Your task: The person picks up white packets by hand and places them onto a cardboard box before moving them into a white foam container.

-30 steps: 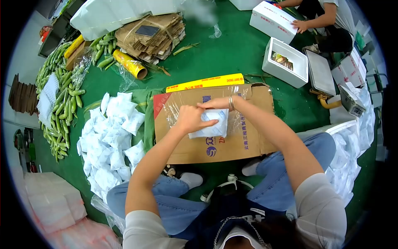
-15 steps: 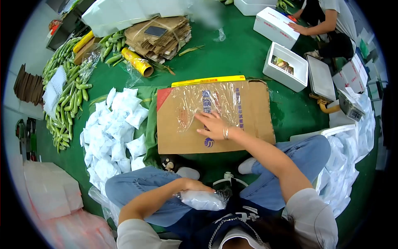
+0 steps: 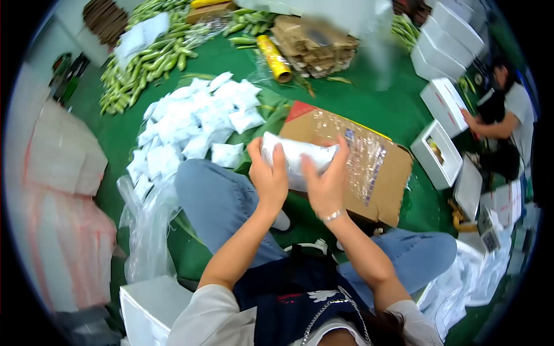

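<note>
Gripping a white pouch (image 3: 297,158) from both ends, the left hand (image 3: 270,176) and right hand (image 3: 326,184) raise it above the cling-film-covered cardboard sheet (image 3: 369,167), apparently for wrapping.

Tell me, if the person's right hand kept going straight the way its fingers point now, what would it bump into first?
The right hand is already wrapped on the white pack it shares with the left hand. Past that pack, its fingers aim up toward the flattened cardboard box covered with clear film, probably the next thing met, though depth is hard to judge.

The green floor (image 3: 375,104) bears white packs (image 3: 196,118), flat cardboard (image 3: 369,167), perhaps corn cobs (image 3: 150,60).
</note>
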Demonstrator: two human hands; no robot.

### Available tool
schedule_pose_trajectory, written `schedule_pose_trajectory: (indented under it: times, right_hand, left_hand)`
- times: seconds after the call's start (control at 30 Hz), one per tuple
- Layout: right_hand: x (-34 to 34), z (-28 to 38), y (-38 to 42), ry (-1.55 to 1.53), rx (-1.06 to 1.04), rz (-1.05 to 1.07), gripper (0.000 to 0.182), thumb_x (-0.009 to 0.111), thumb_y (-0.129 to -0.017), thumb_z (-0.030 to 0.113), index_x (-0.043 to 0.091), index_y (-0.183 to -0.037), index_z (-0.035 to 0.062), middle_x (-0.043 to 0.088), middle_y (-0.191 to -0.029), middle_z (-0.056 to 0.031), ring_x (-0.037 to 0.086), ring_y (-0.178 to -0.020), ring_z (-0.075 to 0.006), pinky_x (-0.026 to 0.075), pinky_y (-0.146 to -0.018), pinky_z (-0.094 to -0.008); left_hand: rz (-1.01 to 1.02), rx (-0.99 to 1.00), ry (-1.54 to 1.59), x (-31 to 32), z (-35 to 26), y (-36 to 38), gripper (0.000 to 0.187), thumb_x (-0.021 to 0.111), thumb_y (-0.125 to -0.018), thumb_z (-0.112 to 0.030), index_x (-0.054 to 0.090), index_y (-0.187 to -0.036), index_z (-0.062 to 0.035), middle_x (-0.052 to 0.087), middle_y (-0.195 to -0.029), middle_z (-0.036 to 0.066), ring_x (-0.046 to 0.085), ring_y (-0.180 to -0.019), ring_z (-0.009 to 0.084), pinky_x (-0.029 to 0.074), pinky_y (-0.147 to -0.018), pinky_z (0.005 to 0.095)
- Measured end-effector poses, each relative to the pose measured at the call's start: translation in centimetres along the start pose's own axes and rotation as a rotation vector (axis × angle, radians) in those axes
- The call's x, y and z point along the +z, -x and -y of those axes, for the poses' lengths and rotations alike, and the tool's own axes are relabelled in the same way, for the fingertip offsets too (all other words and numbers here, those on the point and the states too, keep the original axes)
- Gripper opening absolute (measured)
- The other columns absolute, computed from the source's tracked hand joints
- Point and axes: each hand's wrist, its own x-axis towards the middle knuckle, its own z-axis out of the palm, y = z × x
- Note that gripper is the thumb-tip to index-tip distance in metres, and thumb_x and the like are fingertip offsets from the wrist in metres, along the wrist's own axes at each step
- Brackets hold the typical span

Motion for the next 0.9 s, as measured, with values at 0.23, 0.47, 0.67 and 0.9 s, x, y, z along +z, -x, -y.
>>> schedule_pose_trajectory:
  times: [0.23,0.47,0.67,0.9]
  right_hand:
    - [-1.5,7.5,4.3,0.574,-0.542,0.431,0.055,0.068,-0.073,0.020,0.054,-0.122,0.0008,0.031,-0.144,-0.0290,0.035,-0.129,-0.0475,0.026,-0.107,-0.0514]
    - [2.4,13.0,4.6,0.156,-0.869,0.305,0.016,0.061,-0.081,0.003,0.056,-0.066,0.0021,0.054,-0.061,-0.0107,0.050,-0.054,-0.0274,0.037,-0.053,-0.0381]
    - [11.5,22.9,11.6,-0.271,-1.384,0.678,0.024,0.062,-0.069,0.014,0.060,-0.091,0.0049,0.060,-0.096,-0.0141,0.057,-0.096,-0.0293,0.045,-0.087,-0.0400]
    - [8.3,16.6,8.4,-0.446,-1.003,1.172,0.071,0.072,-0.071,0.010,0.044,-0.135,0.0039,0.046,-0.136,-0.0164,0.046,-0.125,-0.0321,0.037,-0.102,-0.0414]
  left_hand:
    - [1.035,-0.818,0.638,-3.8,4.5,-2.7,0.045,0.051,-0.093,-0.024,0.047,-0.134,-0.0088,0.059,-0.120,0.012,0.060,-0.105,0.0184,0.049,-0.088,0.0320]
    - [1.021,-0.716,0.881,-11.7,1.2,3.6,0.053,0.054,-0.092,-0.046,0.045,-0.133,-0.0147,0.056,-0.118,0.006,0.062,-0.085,0.0167,0.051,-0.048,0.0270]
    - [0.104,-0.361,0.997,-20.5,4.9,6.4,0.045,0.057,-0.092,-0.035,0.051,-0.127,-0.0069,0.063,-0.110,0.006,0.061,-0.080,0.0149,0.051,-0.068,0.0289]
    - [-0.003,0.680,1.182,-42.0,-0.5,9.8,0.065,0.059,-0.089,-0.043,0.038,-0.141,-0.0091,0.062,-0.112,0.004,0.058,-0.077,0.0120,0.050,-0.065,0.0253]
